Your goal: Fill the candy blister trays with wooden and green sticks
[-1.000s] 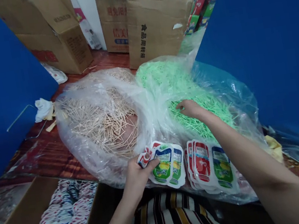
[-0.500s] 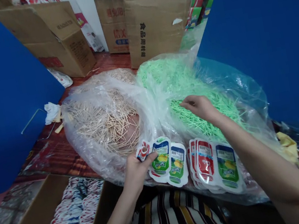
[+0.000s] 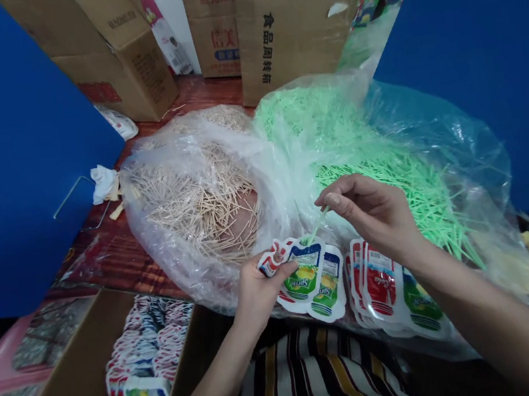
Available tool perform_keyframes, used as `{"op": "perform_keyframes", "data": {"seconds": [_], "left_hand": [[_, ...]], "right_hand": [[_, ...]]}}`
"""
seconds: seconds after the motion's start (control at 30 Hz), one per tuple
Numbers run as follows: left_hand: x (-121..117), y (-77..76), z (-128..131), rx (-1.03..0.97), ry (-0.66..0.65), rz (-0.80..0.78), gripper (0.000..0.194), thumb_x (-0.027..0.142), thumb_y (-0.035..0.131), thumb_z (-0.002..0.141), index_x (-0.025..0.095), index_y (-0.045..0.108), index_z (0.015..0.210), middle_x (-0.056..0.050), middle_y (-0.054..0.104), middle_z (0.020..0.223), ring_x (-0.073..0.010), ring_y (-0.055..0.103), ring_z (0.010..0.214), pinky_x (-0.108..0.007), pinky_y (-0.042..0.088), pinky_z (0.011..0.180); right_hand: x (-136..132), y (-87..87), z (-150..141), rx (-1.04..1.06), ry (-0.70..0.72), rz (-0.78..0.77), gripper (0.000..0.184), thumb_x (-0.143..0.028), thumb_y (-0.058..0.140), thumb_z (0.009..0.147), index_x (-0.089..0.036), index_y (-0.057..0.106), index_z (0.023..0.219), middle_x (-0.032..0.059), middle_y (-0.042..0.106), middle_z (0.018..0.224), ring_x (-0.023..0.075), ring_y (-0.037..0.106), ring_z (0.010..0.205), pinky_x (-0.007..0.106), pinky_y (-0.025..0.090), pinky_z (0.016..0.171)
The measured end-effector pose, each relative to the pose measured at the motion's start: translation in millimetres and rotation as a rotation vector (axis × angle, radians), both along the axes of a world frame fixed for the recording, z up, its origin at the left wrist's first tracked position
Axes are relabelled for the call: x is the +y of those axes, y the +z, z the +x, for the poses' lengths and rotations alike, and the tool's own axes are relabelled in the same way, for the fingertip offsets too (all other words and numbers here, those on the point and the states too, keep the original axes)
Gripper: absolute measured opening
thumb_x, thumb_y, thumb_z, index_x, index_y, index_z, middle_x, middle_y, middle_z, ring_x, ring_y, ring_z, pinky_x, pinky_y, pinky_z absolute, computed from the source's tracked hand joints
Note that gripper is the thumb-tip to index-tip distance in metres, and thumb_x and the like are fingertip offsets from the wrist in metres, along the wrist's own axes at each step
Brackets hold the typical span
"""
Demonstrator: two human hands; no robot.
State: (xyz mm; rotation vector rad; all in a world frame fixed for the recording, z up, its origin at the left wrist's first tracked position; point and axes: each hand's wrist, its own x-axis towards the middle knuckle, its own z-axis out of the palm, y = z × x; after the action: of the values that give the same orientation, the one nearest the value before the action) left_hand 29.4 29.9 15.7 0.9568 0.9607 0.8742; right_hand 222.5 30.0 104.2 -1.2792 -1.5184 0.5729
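Observation:
My left hand [image 3: 259, 287] is closed round several bottle-shaped printed pouches [image 3: 303, 272], green and blue Sprite ones in front and red-edged ones behind. Between the thumb and fingertips of my right hand [image 3: 373, 210] is a thin green stick [image 3: 319, 224]. Its lower end reaches the top edge of the held pouches; whether it is inside one I cannot tell. Behind my right hand lies a clear bag of green sticks [image 3: 414, 180]. A stack of red Cola and green Sprite pouches [image 3: 384, 279] rests in front of that bag, below my right hand.
A clear bag of pale sticks [image 3: 183, 198] lies left of the green ones. An open carton [image 3: 77, 364] at lower left holds rows of packed pouches [image 3: 143, 353]. Cardboard boxes [image 3: 300, 16] stand at the back, between blue panels [image 3: 481, 6]. A bent wire [image 3: 71, 193] sits at left.
My right hand has come out of the green sticks toward the held pouches, bringing one green stick. My left hand keeps its hold. The view has tilted down and shifted slightly.

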Motion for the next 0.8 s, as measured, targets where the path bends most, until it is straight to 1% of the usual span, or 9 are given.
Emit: {"op": "perform_keyframes", "data": {"seconds": [0.17, 0.27, 0.37, 0.47, 0.53, 0.6, 0.67, 0.73, 0.8], "left_hand": [[0.5, -4.9, -2.3, -0.013, -0.01, -0.018, 0.019, 0.027, 0.078, 0.065, 0.014, 0.066, 0.074, 0.002, 0.067, 0.07, -0.0125, 0.06, 0.066, -0.025, 0.051, 0.069], [0.4, -7.0, -2.1, -0.037, -0.016, -0.038, 0.021, 0.028, 0.078, 0.066, 0.014, 0.068, 0.078, 0.0, 0.068, 0.074, -0.0139, 0.062, 0.069, -0.027, 0.051, 0.072], [0.8, -5.9, -1.3, -0.056, -0.025, -0.05, 0.023, 0.027, 0.078, 0.066, 0.014, 0.069, 0.083, -0.001, 0.07, 0.077, -0.0154, 0.063, 0.071, -0.03, 0.052, 0.074], [2.2, -2.3, -1.0, -0.066, -0.023, -0.034, 0.022, 0.025, 0.078, 0.065, 0.014, 0.069, 0.081, -0.001, 0.07, 0.078, -0.0152, 0.063, 0.072, -0.029, 0.051, 0.074], [3.6, 0.1, -1.5, -0.056, -0.02, -0.017, 0.02, 0.025, 0.078, 0.064, 0.014, 0.068, 0.077, 0.0, 0.069, 0.075, -0.0139, 0.062, 0.069, -0.027, 0.051, 0.071], [5.1, 1.8, -2.6, -0.026, -0.012, 0.003, 0.019, 0.026, 0.078, 0.064, 0.014, 0.065, 0.071, 0.002, 0.066, 0.069, -0.0122, 0.059, 0.065, -0.024, 0.05, 0.067], [6.7, 2.9, -4.1, 0.008, -0.002, 0.02, 0.02, 0.026, 0.079, 0.063, 0.014, 0.063, 0.067, 0.003, 0.063, 0.064, -0.0111, 0.057, 0.062, -0.023, 0.048, 0.064], [7.9, 3.9, -5.3, 0.015, 0.004, 0.024, 0.02, 0.026, 0.078, 0.063, 0.014, 0.063, 0.067, 0.003, 0.063, 0.064, -0.0111, 0.057, 0.061, -0.023, 0.048, 0.064], [8.7, 5.0, -5.7, 0.015, 0.013, 0.027, 0.019, 0.026, 0.077, 0.064, 0.013, 0.064, 0.068, 0.003, 0.064, 0.065, -0.0111, 0.057, 0.061, -0.023, 0.048, 0.063]], "right_hand": [[-1.3, 4.3, -5.3, 0.022, -0.029, 0.077, 0.009, -0.026, 0.058, 0.088, -0.019, 0.063, 0.085, 0.0028, 0.066, 0.082, 0.0139, 0.062, 0.075, 0.029, 0.048, 0.069], [-1.2, 2.0, -8.5, -0.029, -0.017, 0.09, 0.006, -0.023, 0.058, 0.087, -0.019, 0.062, 0.084, 0.0035, 0.065, 0.082, 0.0148, 0.061, 0.076, 0.029, 0.048, 0.069], [-1.0, -7.2, -13.7, -0.131, 0.066, 0.088, 0.004, -0.019, 0.059, 0.086, -0.018, 0.061, 0.083, 0.004, 0.064, 0.083, 0.0152, 0.061, 0.078, 0.03, 0.047, 0.069], [-2.1, -16.4, -17.4, -0.226, 0.14, 0.126, 0.003, -0.016, 0.059, 0.085, -0.018, 0.061, 0.085, 0.0051, 0.064, 0.087, 0.0158, 0.06, 0.082, 0.03, 0.047, 0.073], [-3.2, -19.2, -16.8, -0.276, 0.21, 0.127, 0.003, -0.016, 0.059, 0.085, -0.018, 0.062, 0.086, 0.0059, 0.064, 0.09, 0.0161, 0.061, 0.085, 0.03, 0.048, 0.075], [-4.4, -19.9, -13.4, -0.319, 0.291, 0.11, 0.007, -0.017, 0.058, 0.086, -0.018, 0.063, 0.09, 0.007, 0.064, 0.095, 0.0165, 0.061, 0.089, 0.03, 0.049, 0.076], [-5.8, -20.2, -8.9, -0.365, 0.335, 0.105, 0.012, -0.018, 0.056, 0.088, -0.018, 0.064, 0.096, 0.0086, 0.064, 0.102, 0.0176, 0.06, 0.095, 0.032, 0.049, 0.08], [-7.5, -21.6, -5.2, -0.425, 0.355, 0.102, 0.017, -0.02, 0.058, 0.087, -0.018, 0.064, 0.103, 0.01, 0.062, 0.109, 0.0194, 0.059, 0.101, 0.034, 0.048, 0.085], [-9.5, -23.9, -3.4, -0.463, 0.387, 0.089, 0.024, -0.023, 0.062, 0.085, -0.017, 0.062, 0.109, 0.0107, 0.062, 0.112, 0.0205, 0.058, 0.104, 0.035, 0.048, 0.087]]}}
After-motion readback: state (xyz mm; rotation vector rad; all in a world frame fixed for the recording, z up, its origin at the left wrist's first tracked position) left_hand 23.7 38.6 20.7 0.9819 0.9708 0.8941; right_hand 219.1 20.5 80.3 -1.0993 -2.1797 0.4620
